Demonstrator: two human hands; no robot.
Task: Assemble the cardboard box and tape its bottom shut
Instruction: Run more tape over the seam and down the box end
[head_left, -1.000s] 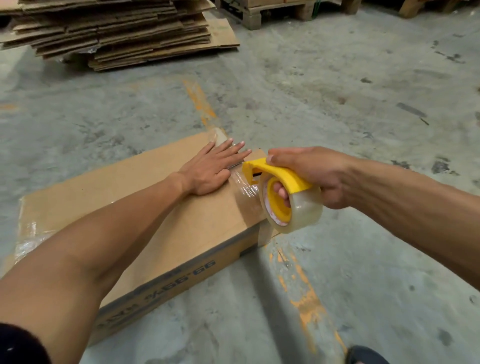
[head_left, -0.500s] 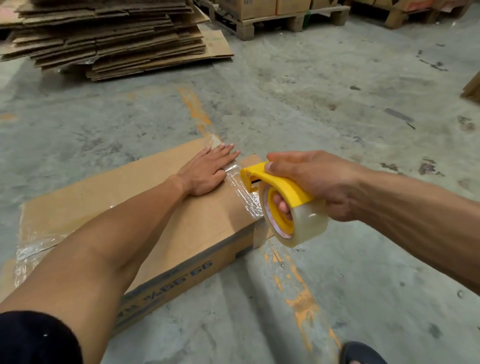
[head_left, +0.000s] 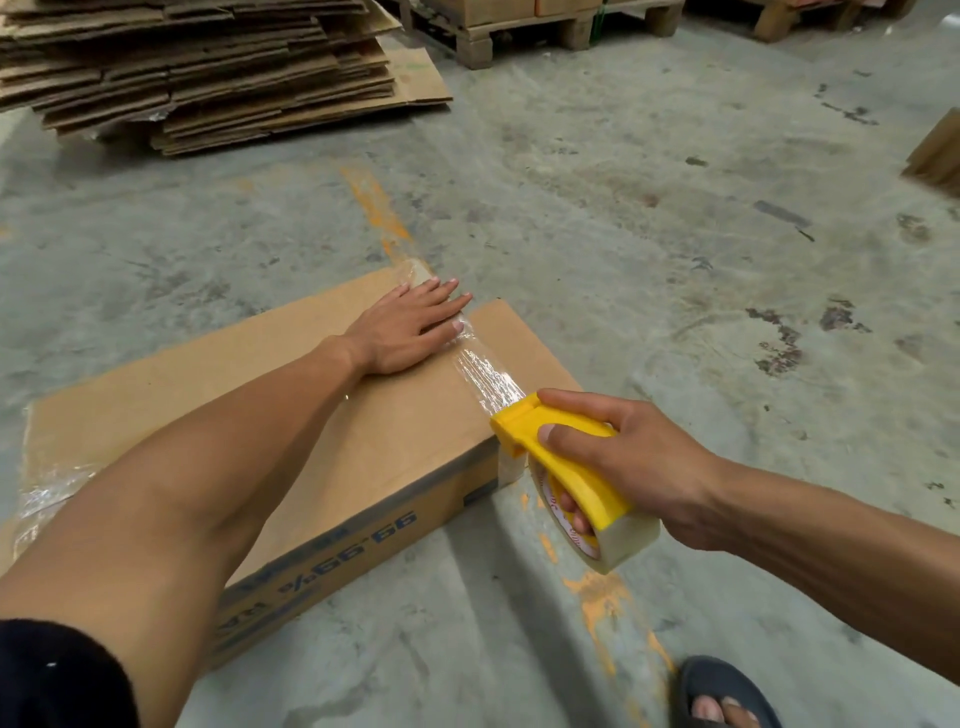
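A brown cardboard box (head_left: 363, 441) lies on the concrete floor with its bottom flaps facing up. My left hand (head_left: 405, 330) presses flat on the flaps near the far edge, fingers spread. A strip of clear tape (head_left: 485, 376) runs across the box from beside my left fingers to the near edge. My right hand (head_left: 634, 467) grips a yellow tape dispenser (head_left: 566, 467) with a clear roll, held at the box's near right edge. More clear tape (head_left: 47, 493) shines on the box's left end.
A stack of flattened cardboard (head_left: 208, 67) lies at the back left. Wooden pallets (head_left: 524, 28) with boxes stand at the back. Another cardboard piece (head_left: 937, 156) shows at the right edge. My sandalled foot (head_left: 722, 696) is at the bottom right. An orange painted line (head_left: 376, 205) crosses the floor.
My right hand has pulled the dispenser toward me to the box's near edge, drawing a longer tape strip across the flaps. My left hand stays pressed on the box.
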